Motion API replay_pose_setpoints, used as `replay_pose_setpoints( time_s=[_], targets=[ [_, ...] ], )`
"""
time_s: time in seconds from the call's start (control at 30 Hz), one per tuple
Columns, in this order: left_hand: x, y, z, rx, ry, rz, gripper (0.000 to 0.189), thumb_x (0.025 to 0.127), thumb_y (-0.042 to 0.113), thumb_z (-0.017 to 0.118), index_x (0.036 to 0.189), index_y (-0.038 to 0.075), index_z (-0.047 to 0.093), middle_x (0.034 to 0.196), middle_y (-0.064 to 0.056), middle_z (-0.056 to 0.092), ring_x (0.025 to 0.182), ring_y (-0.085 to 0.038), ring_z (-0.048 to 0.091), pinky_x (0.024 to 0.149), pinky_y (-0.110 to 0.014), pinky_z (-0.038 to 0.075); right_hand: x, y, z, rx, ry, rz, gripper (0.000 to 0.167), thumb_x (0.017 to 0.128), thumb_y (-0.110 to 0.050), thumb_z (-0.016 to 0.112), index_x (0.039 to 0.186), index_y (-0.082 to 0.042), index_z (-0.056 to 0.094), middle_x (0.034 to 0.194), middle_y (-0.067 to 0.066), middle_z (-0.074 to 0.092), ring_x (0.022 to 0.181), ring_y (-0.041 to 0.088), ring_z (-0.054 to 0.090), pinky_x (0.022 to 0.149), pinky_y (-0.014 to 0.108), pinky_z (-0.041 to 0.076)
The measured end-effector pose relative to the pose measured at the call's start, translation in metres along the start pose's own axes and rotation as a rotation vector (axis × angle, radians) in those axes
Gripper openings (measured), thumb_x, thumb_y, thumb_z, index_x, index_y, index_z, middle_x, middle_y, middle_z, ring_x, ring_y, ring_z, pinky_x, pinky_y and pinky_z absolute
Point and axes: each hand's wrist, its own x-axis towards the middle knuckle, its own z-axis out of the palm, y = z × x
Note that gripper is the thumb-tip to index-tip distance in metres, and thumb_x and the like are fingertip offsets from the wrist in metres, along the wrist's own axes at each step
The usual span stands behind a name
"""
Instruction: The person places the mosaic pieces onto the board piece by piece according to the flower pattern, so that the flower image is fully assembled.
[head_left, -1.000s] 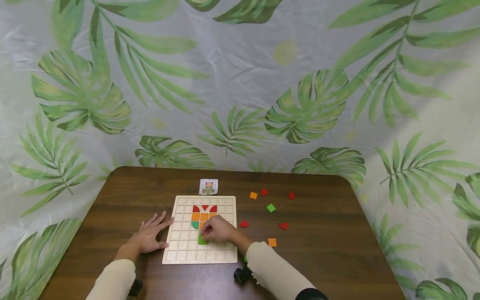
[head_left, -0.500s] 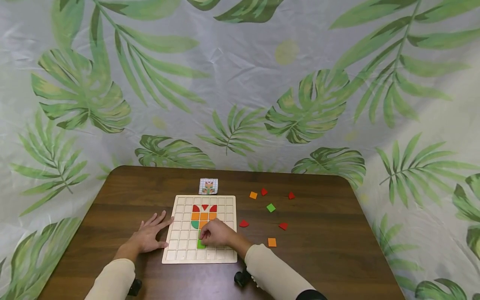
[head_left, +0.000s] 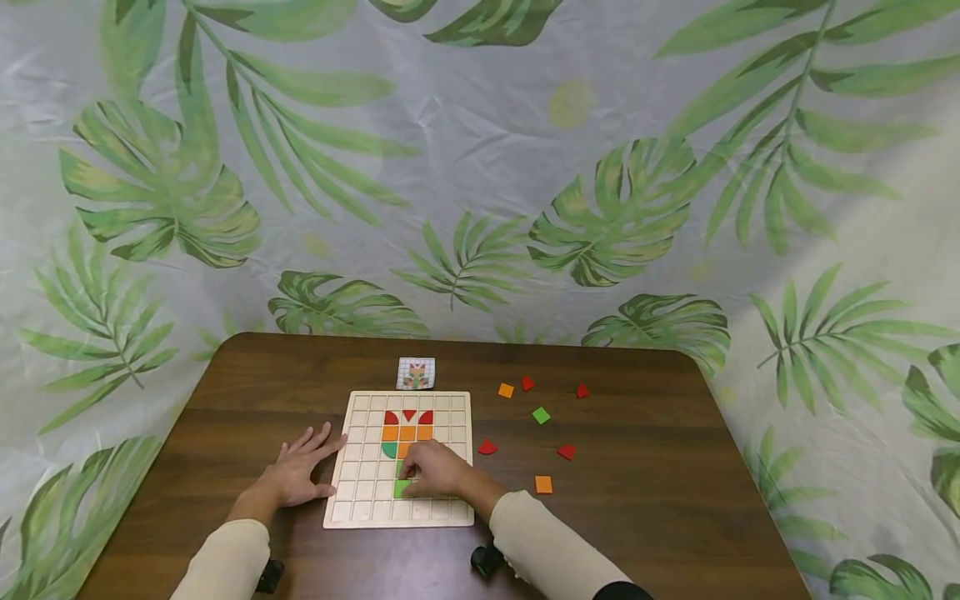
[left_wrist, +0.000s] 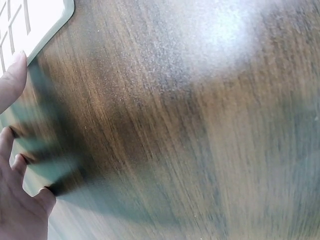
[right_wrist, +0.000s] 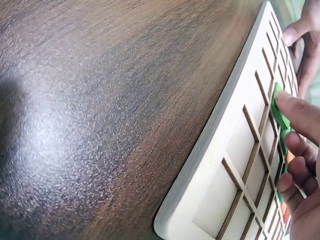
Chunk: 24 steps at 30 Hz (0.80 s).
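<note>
We find the left hand (head_left: pixel 297 477) spread against the board (head_left: pixel 360 510); the right hand (head_left: pixel 438 469) thumbs the lower green tile (head_left: pixel 401 489), unpinched; we advise squaring, then pressing evenly.

We are facing a pale grey cloth (head_left: pixel 480 108), lightly creasing, with green palm and monstera leaves (head_left: pixel 611 212) spreading across it. Before it, we are seeing a dark brown wood-grain surface (head_left: pixel 660 467), rounding at its far corners.

A pale cloth (head_left: pixel 480 142) printed with green leaves (head_left: pixel 165 183) hangs behind a dark brown wooden table (head_left: pixel 645 450) with rounded far corners. Light leaves a white glare (left_wrist: pixel 225 30) on the wood grain.
</note>
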Motion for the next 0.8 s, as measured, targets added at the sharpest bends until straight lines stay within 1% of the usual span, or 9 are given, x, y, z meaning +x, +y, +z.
replay_pose_setpoints(
  time_s=[0.13,0.27,0.5,0.57,0.7,0.8],
  targets=[
    [-0.001,0.000,0.001,0.001,0.005,0.003,0.082,0.077,0.036,0.077,0.147,0.013,0.041,0.154,-0.025,0.024,0.139,-0.051,0.017,0.103,-0.074,0.012,-0.002,-0.001,0.000,-0.003,0.002,0.012,0.016,0.074,-0.025,0.085,0.084,-0.016,0.076,0.079,-0.011,0.059,0.071,-0.003,0.046,0.063,0.008,0.038],
    [-0.001,0.000,0.001,-0.004,0.003,0.002,0.082,0.077,0.035,0.077,0.147,0.012,0.041,0.154,-0.024,0.024,0.139,-0.051,0.017,0.103,-0.074,0.012,-0.003,0.000,0.001,-0.015,0.003,0.008,0.016,0.074,-0.026,0.085,0.083,-0.017,0.076,0.079,-0.012,0.057,0.071,-0.003,0.046,0.064,0.009,0.037],
    [-0.001,0.001,0.001,-0.009,0.001,-0.002,0.082,0.077,0.035,0.077,0.147,0.012,0.040,0.155,-0.025,0.023,0.139,-0.051,0.017,0.103,-0.074,0.012,-0.003,0.001,-0.001,0.007,0.020,0.003,0.016,0.074,-0.027,0.084,0.082,-0.018,0.075,0.081,-0.011,0.060,0.075,-0.001,0.050,0.068,0.010,0.039],
    [-0.001,0.000,0.000,-0.006,0.002,-0.001,0.083,0.077,0.036,0.077,0.147,0.012,0.040,0.154,-0.024,0.023,0.139,-0.051,0.017,0.103,-0.074,0.012,-0.004,0.003,-0.003,0.022,0.035,0.008,0.016,0.075,-0.028,0.084,0.082,-0.017,0.075,0.081,-0.011,0.061,0.075,0.000,0.051,0.069,0.011,0.040],
    [-0.001,0.000,0.000,-0.007,0.003,-0.001,0.083,0.077,0.037,0.077,0.147,0.012,0.040,0.154,-0.024,0.023,0.139,-0.051,0.017,0.103,-0.074,0.012,-0.009,0.012,-0.007,0.071,0.080,0.021,0.015,0.076,-0.026,0.083,0.082,-0.016,0.074,0.079,-0.009,0.060,0.072,0.000,0.049,0.066,0.012,0.040],
    [-0.001,0.000,0.000,-0.007,0.006,0.001,0.082,0.077,0.037,0.077,0.147,0.012,0.041,0.154,-0.024,0.024,0.139,-0.051,0.017,0.103,-0.074,0.012,-0.015,0.024,-0.009,0.128,0.141,0.037,0.013,0.076,-0.021,0.083,0.082,-0.014,0.074,0.077,-0.008,0.059,0.068,0.001,0.046,0.062,0.013,0.039]
  ],
)
